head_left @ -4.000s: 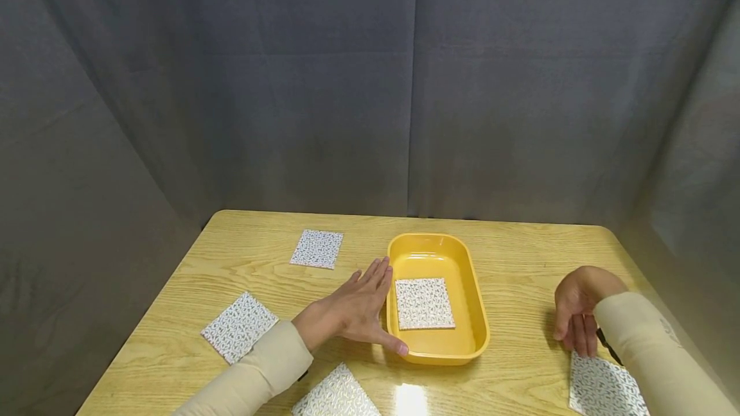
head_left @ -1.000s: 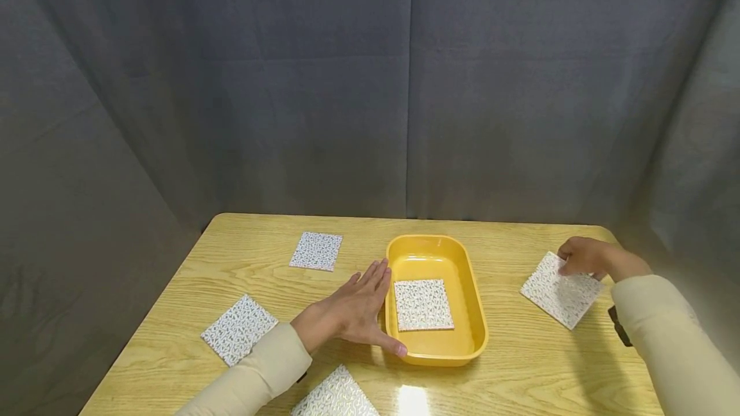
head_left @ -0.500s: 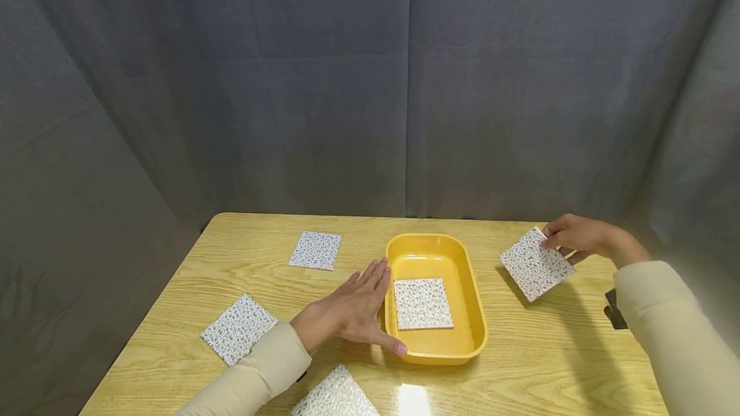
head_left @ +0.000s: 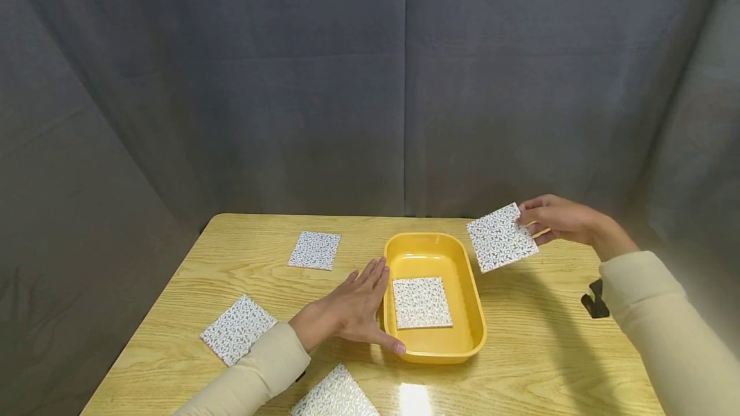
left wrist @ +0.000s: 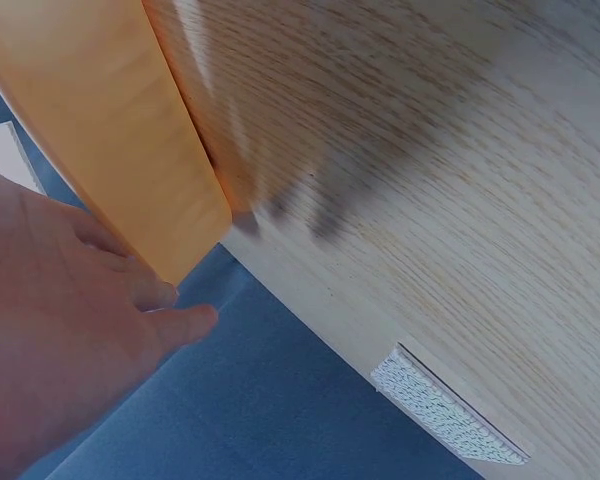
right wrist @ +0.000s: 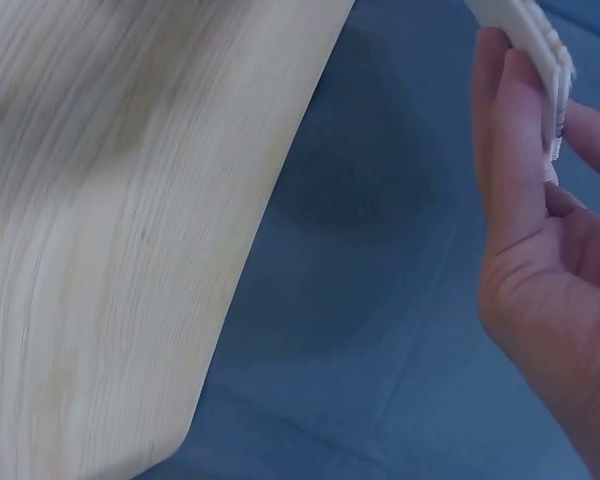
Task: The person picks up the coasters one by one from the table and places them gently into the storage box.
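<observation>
My right hand (head_left: 563,218) pinches a white square tile (head_left: 502,237) with a scroll pattern by its right corner, thumb on the patterned face and fingers behind. The tile is raised and tilted, beside the far right side of a yellow rectangular tray (head_left: 476,303). In the right wrist view, the held tile (right wrist: 540,55) shows its thin edge. My left hand (head_left: 360,313) rests along the tray's left rim, fingers straight and spread, thumb at the near left corner. Inside the tray lies another patterned tile (head_left: 422,302), flat.
Three more patterned tiles lie on the wooden table (head_left: 520,364): a far left tile (head_left: 315,250), a left tile (head_left: 238,329) partly behind the left sleeve, and a near tile (head_left: 336,393) cut off by the frame. Grey curtains (head_left: 318,95) surround the table.
My right hand has taken the tile from the near right of the table, lifted it and carried it leftward toward the tray. The left hand stays at the tray rim.
</observation>
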`<state>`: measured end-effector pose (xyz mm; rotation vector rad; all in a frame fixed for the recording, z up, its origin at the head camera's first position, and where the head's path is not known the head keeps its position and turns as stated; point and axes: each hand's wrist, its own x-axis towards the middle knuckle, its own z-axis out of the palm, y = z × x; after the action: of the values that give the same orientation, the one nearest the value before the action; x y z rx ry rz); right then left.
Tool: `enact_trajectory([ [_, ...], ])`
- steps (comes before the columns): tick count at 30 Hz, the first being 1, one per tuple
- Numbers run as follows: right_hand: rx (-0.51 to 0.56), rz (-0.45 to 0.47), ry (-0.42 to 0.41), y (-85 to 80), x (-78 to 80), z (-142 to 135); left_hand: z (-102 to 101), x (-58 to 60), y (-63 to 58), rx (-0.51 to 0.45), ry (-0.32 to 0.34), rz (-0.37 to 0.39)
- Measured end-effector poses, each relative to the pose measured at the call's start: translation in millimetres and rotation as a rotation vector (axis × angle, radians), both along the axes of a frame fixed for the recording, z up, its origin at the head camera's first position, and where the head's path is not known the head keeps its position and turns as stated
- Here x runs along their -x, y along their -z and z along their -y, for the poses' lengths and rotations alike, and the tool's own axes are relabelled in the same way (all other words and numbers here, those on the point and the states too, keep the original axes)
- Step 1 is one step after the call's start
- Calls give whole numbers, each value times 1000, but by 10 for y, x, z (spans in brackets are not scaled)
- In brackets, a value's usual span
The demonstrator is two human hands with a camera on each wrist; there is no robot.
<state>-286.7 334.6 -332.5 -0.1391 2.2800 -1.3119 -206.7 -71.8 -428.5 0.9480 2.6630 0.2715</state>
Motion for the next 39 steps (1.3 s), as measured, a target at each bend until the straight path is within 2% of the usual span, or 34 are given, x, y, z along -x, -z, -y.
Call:
enact_trajectory([
  [8,133,115,-83,53,-33,324,3,5,6,2,4,-2],
  [15,134,190,-161,178,-19,611,2,1,10,9,1,-11],
  [22,145,216,-237,310,-51,859,-7,-10,19,4,-5,-18],
  [27,164,261,-257,421,-87,1032,-3,-14,18,1,-5,-16],
  [33,107,278,-235,464,-159,1222,-2,-16,15,4,-9,-21],
  [39,-39,199,-243,356,-173,1208,-8,-15,20,4,-8,-15],
])
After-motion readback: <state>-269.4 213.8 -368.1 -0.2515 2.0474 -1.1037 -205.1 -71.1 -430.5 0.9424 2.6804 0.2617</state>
